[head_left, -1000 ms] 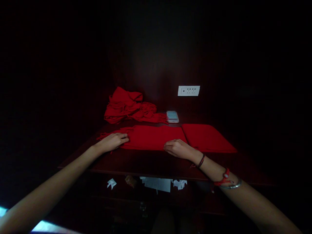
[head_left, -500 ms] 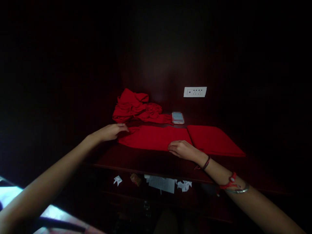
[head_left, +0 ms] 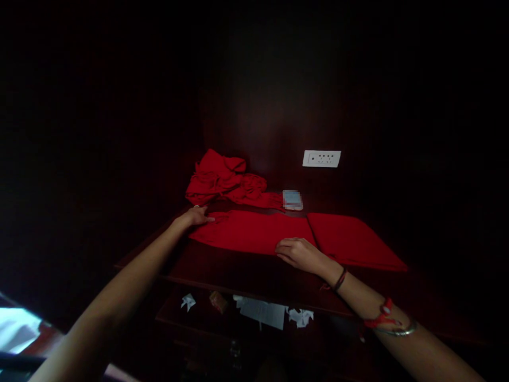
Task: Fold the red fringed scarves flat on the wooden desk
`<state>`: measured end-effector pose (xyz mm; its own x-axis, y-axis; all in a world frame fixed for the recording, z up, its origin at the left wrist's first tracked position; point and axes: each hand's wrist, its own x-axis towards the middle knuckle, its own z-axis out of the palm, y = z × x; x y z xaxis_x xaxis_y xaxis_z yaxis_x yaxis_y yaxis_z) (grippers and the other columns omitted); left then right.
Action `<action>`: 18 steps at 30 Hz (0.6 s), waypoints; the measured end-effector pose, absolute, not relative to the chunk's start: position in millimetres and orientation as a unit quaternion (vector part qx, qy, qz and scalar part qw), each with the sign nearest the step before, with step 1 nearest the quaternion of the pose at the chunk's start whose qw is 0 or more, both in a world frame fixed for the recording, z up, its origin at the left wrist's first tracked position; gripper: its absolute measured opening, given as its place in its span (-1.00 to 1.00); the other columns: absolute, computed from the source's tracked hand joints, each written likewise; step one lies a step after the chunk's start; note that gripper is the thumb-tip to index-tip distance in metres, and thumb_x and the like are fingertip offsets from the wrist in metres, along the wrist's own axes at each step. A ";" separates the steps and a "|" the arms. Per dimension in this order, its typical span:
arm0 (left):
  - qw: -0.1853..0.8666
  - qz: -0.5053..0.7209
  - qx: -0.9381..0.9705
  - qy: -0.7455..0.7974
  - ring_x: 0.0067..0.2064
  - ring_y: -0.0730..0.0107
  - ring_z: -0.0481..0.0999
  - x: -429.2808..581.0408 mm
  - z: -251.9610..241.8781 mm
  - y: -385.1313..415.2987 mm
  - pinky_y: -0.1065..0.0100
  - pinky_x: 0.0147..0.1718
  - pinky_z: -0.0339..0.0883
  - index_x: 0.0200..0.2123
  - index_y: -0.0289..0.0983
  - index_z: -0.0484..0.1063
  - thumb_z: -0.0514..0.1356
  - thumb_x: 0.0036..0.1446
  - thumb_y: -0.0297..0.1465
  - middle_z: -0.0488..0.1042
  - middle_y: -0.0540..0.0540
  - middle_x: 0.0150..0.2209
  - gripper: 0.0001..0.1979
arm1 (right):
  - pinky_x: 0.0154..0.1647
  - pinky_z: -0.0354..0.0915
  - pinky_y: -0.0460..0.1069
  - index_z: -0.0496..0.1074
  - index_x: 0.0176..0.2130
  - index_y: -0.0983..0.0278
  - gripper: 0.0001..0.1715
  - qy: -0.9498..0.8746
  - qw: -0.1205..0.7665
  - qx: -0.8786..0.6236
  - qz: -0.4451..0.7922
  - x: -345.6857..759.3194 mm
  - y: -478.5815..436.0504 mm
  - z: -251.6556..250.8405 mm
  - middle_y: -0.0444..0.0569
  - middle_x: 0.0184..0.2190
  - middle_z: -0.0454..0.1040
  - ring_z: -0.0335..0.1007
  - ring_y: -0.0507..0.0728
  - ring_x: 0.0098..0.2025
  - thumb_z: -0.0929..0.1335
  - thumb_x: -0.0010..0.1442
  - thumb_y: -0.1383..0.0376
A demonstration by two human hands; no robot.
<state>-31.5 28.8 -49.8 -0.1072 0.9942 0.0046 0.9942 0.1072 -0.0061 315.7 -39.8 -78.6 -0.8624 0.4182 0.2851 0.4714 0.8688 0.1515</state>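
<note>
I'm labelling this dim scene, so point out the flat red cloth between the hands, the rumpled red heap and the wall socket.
Flat red cloth (head_left: 254, 231): head view, middle of its top.
Rumpled red heap (head_left: 226, 180): head view, among its folds.
Wall socket (head_left: 322, 158): head view, middle of its plate.

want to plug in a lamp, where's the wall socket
In the head view, the white wall socket is right of centre on the back wall, above the rightmost folded red cloth.
</note>
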 end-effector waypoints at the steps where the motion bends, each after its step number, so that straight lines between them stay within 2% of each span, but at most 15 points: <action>1: -0.012 0.008 -0.659 -0.752 -0.06 0.04 0.26 -41.8 -54.2 27.9 0.26 -0.21 0.19 -0.03 -0.28 0.22 0.02 -0.13 -0.01 0.22 -0.30 -0.03 -0.36 | -0.31 0.16 -0.11 0.35 -0.33 0.28 -0.74 -0.959 0.124 -0.231 -0.105 315.5 -39.2 -78.9 -0.04 -0.40 0.36 0.26 0.00 -0.33 0.12 0.15 0.32; 3: -0.028 -0.021 -0.651 -0.758 -0.01 0.01 0.21 -59.7 -62.3 26.1 0.21 -0.19 0.17 -0.03 -0.20 0.22 0.02 -0.14 0.00 0.18 -0.26 0.01 -0.38 | -0.32 0.16 -0.12 0.35 -0.34 0.28 -0.73 -0.960 0.127 -0.231 -0.097 315.4 -37.9 -79.6 -0.04 -0.40 0.35 0.26 0.00 -0.34 0.12 0.15 0.33; 6: -0.042 -0.116 -0.661 -0.740 -0.07 0.19 0.28 -76.5 -69.9 26.5 0.34 -0.19 0.17 -0.17 -0.20 0.35 0.08 -0.11 -0.15 0.33 -0.15 -0.13 -0.58 | -0.32 0.16 -0.11 0.36 -0.35 0.28 -0.73 -0.958 0.137 -0.236 -0.082 315.5 -36.2 -80.7 -0.04 -0.40 0.35 0.26 0.01 -0.35 0.12 0.15 0.33; 9: -0.069 -0.154 -0.654 -0.738 -0.30 0.37 0.40 -80.7 -72.4 30.0 0.49 -0.35 0.23 -0.33 -0.26 0.41 0.09 -0.09 -0.28 0.43 -0.06 -0.40 -0.75 | -0.31 0.17 -0.11 0.36 -0.36 0.29 -0.73 -0.958 0.145 -0.239 -0.069 316.1 -34.7 -81.5 -0.04 -0.40 0.35 0.26 0.01 -0.34 0.12 0.15 0.34; 12: -0.089 -0.174 -0.640 -0.743 -0.52 0.45 0.39 -79.2 -71.8 32.4 0.51 -0.55 0.22 -0.42 -0.29 0.41 0.09 -0.08 -0.32 0.39 -0.02 -0.59 -0.81 | -0.30 0.17 -0.10 0.35 -0.36 0.29 -0.74 -0.957 0.146 -0.245 -0.061 317.2 -33.3 -82.0 -0.04 -0.40 0.35 0.27 0.02 -0.34 0.12 0.15 0.34; 15: -0.089 -0.209 -0.629 -0.743 -0.60 0.52 0.35 -82.2 -66.4 33.1 0.52 -0.63 0.20 -0.41 -0.33 0.39 0.03 -0.02 -0.32 0.40 -0.03 -0.57 -0.78 | -0.29 0.18 -0.10 0.35 -0.35 0.29 -0.74 -0.956 0.152 -0.248 -0.049 318.4 -32.1 -82.1 -0.03 -0.40 0.35 0.27 0.02 -0.33 0.13 0.15 0.34; 18: -0.066 -0.226 -0.618 -0.750 -0.53 0.50 0.39 -91.0 -55.1 32.3 0.52 -0.58 0.23 -0.29 -0.36 0.35 -0.03 0.02 -0.37 0.43 -0.09 -0.48 -0.75 | -0.27 0.18 -0.10 0.35 -0.34 0.30 -0.73 -0.954 0.158 -0.252 -0.035 318.4 -32.2 -82.0 -0.03 -0.40 0.36 0.27 0.02 -0.33 0.12 0.15 0.34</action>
<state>-91.0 32.3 -55.1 -0.2279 0.9566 0.1814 0.8972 0.1339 0.4209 318.4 -32.2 -82.0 -0.8233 0.4698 0.3186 0.4919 0.8706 -0.0127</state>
